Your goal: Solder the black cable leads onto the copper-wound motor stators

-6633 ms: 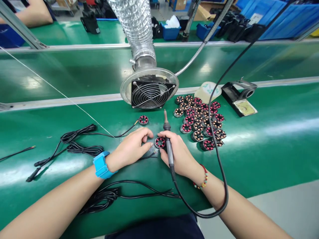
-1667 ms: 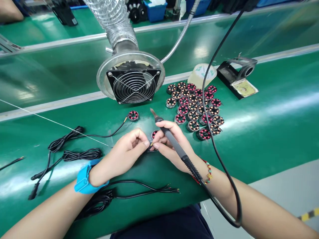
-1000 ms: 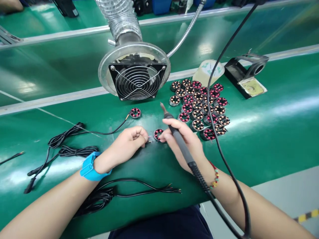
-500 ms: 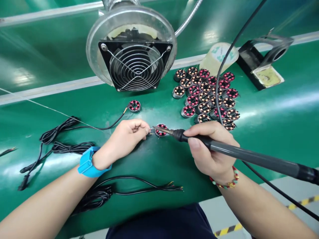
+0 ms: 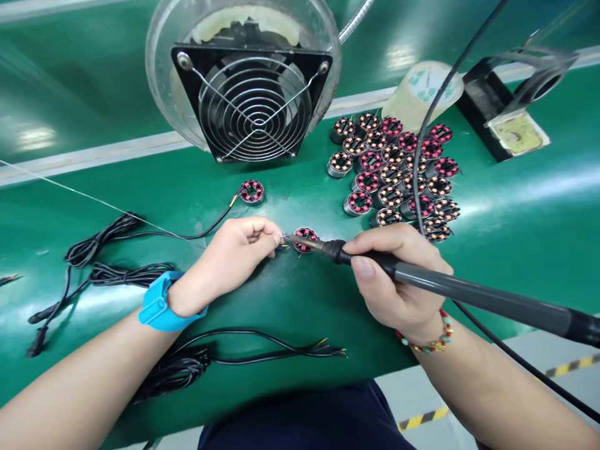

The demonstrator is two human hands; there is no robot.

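My right hand (image 5: 403,275) grips a soldering iron (image 5: 450,286) like a pen, its metal tip pointing left across a small round motor stator (image 5: 304,240) with red windings. The tip is right beside the fingertips of my left hand (image 5: 248,247). That hand is closed in a pinch on thin wires (image 5: 284,245), whose short ends stick out toward the stator; whether tip and wire touch is too small to tell. Another red-wound stator (image 5: 252,192), joined to a black cable (image 5: 206,231), lies beyond my left hand.
A fume fan (image 5: 257,109) stands at the back. Several stators (image 5: 389,173) are grouped at right, near a tape roll (image 5: 424,87) and an iron stand (image 5: 506,106) with a sponge. Coiled black cables (image 5: 126,275) lie at left, another bundle (image 5: 182,369) in front. The iron's cord (image 5: 419,156) hangs across the stators.
The soldering iron's tip has come slightly closer to my left fingertips. The whole view has shifted a little; both hands keep their grips.
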